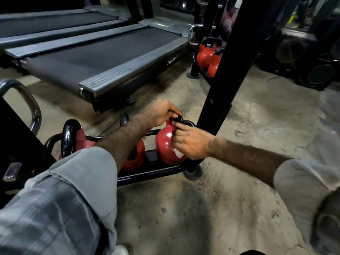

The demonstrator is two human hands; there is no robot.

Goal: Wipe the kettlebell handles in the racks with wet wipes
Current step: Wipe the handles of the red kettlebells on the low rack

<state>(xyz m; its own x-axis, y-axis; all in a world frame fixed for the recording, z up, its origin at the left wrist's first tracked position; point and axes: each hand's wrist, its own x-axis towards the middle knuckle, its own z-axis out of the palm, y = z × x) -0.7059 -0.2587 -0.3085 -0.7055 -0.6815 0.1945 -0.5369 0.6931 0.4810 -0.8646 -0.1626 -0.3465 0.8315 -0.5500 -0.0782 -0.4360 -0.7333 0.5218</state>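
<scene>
A glossy red kettlebell (165,144) with a black handle (181,120) is gripped at the handle by the left hand (161,113); a white wipe (178,153) is clutched by the right hand (191,142)

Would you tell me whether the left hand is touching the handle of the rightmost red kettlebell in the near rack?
Touching. The head view shows the left hand with fingers curled over the kettlebell's black handle.

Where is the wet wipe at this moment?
In the head view, the wet wipe sits low in the right hand, against the red kettlebell at the right end of the floor rack.
</scene>
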